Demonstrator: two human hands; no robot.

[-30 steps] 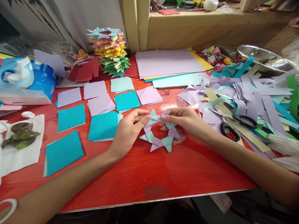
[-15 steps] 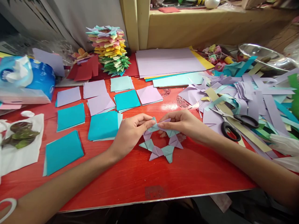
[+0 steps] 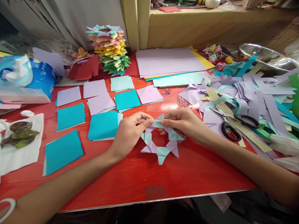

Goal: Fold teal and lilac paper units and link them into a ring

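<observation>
An origami paper ring (image 3: pixel 163 151) of interlocked mint and lilac folded pieces hangs between my hands, its points facing outward. My left hand (image 3: pixel 134 132) pinches its far left side between thumb and forefinger, over a lilac piece. With thumb and fingers closed, my right hand (image 3: pixel 178 123) grips the far right side beside a mint piece. The two hands are a small gap apart, and the near part of the ring shows below them. My fingertips hide part of the far pieces. Close by my left hand lies a stack of teal paper squares (image 3: pixel 102 126).
A layered origami tower (image 3: pixel 109 51) stands at the back. Large lilac sheets (image 3: pixel 169 63) lie right of it. Black-handled scissors (image 3: pixel 230 132) rest on paper strips (image 3: pixel 254 96) at right, before a metal bowl (image 3: pixel 263 59). At left sit a tissue pack (image 3: pixel 39 77) and leaves (image 3: pixel 21 135) on white paper.
The ring has turned a little in my hands, so different mint and lilac pieces now face me. Both hands keep their pinch with only slight shifts.
</observation>
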